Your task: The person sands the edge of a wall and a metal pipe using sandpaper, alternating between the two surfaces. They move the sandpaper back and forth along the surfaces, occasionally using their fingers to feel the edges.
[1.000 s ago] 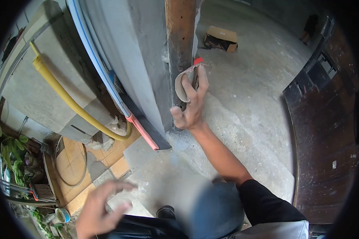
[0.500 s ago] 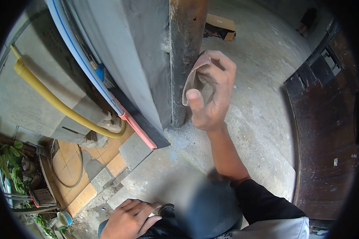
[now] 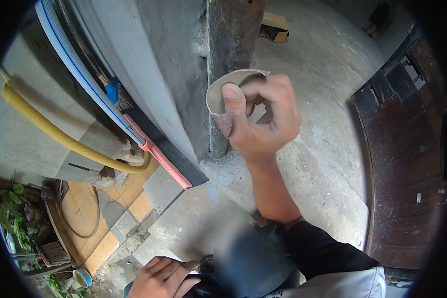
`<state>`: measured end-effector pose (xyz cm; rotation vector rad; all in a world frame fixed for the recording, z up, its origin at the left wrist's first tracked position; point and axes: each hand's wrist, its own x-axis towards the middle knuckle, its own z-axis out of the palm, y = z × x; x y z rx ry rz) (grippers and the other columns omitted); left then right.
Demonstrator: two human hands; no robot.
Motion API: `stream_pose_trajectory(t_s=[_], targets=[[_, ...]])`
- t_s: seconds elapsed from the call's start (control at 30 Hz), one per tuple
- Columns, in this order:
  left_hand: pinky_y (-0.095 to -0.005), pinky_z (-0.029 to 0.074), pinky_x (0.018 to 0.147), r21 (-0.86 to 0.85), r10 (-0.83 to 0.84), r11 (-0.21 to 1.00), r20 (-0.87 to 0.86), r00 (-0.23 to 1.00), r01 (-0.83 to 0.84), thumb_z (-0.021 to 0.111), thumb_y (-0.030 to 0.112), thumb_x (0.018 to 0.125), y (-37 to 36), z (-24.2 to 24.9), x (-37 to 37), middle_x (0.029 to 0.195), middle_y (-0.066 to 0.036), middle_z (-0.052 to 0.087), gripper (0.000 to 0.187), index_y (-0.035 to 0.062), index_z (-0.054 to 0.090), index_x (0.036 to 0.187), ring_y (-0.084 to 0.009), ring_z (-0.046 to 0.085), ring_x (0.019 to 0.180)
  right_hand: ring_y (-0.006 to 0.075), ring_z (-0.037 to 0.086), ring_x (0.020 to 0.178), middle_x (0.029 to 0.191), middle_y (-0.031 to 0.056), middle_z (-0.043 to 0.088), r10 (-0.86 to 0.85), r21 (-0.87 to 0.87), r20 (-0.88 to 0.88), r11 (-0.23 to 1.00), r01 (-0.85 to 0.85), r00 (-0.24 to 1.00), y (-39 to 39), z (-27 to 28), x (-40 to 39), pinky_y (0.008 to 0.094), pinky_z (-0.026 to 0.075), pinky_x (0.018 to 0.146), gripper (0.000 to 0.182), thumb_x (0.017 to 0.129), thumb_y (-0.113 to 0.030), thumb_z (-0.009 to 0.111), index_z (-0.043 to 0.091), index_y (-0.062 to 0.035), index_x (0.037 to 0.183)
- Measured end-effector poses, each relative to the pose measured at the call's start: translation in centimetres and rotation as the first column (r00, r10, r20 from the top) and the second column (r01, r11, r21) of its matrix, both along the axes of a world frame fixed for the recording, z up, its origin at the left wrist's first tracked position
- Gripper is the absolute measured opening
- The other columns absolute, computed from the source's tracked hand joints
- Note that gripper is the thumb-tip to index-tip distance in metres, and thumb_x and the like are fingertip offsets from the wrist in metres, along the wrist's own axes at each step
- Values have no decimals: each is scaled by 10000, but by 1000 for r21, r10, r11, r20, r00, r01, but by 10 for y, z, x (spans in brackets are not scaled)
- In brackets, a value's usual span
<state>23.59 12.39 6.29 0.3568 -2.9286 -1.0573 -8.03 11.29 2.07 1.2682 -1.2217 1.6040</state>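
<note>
Sandpaper sheet (image 3: pixel 221 97) upper centre, curled, pinched by right hand (image 3: pixel 260 119), thumb pressed on it, fingers curled, arm raised from lower right. Sheet just beside rusty post (image 3: pixel 231 44). Left hand (image 3: pixel 161 278) bottom centre, fingers loosely bent, resting on knee, holding nothing.

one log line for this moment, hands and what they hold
right hand: grips curled sandpaper sheet beside rusty post | left hand: rests on knee, holds nothing | floor: concrete
</note>
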Motion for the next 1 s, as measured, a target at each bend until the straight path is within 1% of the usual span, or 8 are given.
stream_pose_trajectory(t_s=[0.1, 0.2, 0.33, 0.5, 0.63, 0.73, 0.9, 1.0], targets=[[-406, 520, 783, -4, -5, 1000, -18, 1000, 5, 683, 217, 894, 0, 1, 1, 883, -146, 665, 299, 13, 643, 1109, -322, 654, 841, 102, 495, 634, 890, 55, 601, -53, -128, 214, 988, 81, 975, -8, -11, 11, 240, 400, 530, 126, 838, -128, 789, 733, -48, 917], [-401, 520, 780, -11, -14, 1000, -35, 999, 14, 682, 228, 899, 0, 3, 1, 872, -140, 663, 303, 13, 650, 1109, -307, 654, 830, 199, 538, 908, 1154, 169, 494, -426, -24, -160, 904, 428, 891, -10, -26, -3, 301, 429, 715, 439, 981, -327, 625, 638, 52, 1201], [-391, 521, 774, -18, -7, 1000, -53, 999, 6, 676, 240, 906, -1, 3, 0, 857, -135, 660, 291, 8, 666, 1081, -296, 652, 814, 294, 461, 1105, 1331, 237, 329, -380, 28, -196, 919, 393, 904, -14, -29, -4, 386, 413, 870, 678, 1021, -492, 436, 489, 81, 1379], [-390, 521, 765, -28, -17, 999, -47, 999, 15, 674, 242, 911, -2, 0, 2, 846, -131, 654, 293, 13, 664, 1094, -294, 648, 805, 342, 355, 1232, 1363, 258, 267, -286, 172, -102, 938, 300, 953, -17, -20, 2, 451, 340, 1000, 898, 987, -555, 465, 268, 180, 1464], [-392, 521, 766, -27, -31, 999, -51, 998, 30, 679, 232, 906, -3, 1, 2, 852, -131, 651, 305, 17, 653, 1121, -300, 645, 813, 321, 354, 1138, 1294, 250, 317, -221, 176, 5, 960, 217, 975, -13, -7, 6, 450, 328, 962, 926, 951, -580, 529, 306, 157, 1465], [-394, 521, 769, -25, -25, 999, -56, 998, 24, 682, 218, 902, -4, 0, 3, 854, -131, 649, 298, 16, 651, 1119, -303, 642, 817, 293, 382, 1155, 1260, 215, 309, -241, 255, 79, 943, 214, 967, -11, -2, 10, 403, 342, 980, 894, 991, -504, 503, 204, 180, 1483], [-394, 520, 767, -28, -16, 1000, -68, 998, 14, 681, 211, 900, -4, 3, 5, 851, -128, 646, 289, 19, 653, 1113, -302, 638, 814, 256, 343, 1095, 1202, 192, 336, -387, 118, 26, 917, 382, 922, -27, -6, 10, 400, 290, 990, 815, 1016, -417, 493, 178, 154, 1504], [-388, 520, 763, -15, -8, 1000, -69, 998, 7, 681, 215, 899, -3, 3, 9, 846, -125, 644, 285, 18, 657, 1103, -298, 638, 806, 248, 318, 1105, 1198, 183, 343, -344, 60, 108, 939, 339, 933, -28, 0, 11, 403, 259, 1003, 740, 1048, -360, 437, 150, 129, 1523]])
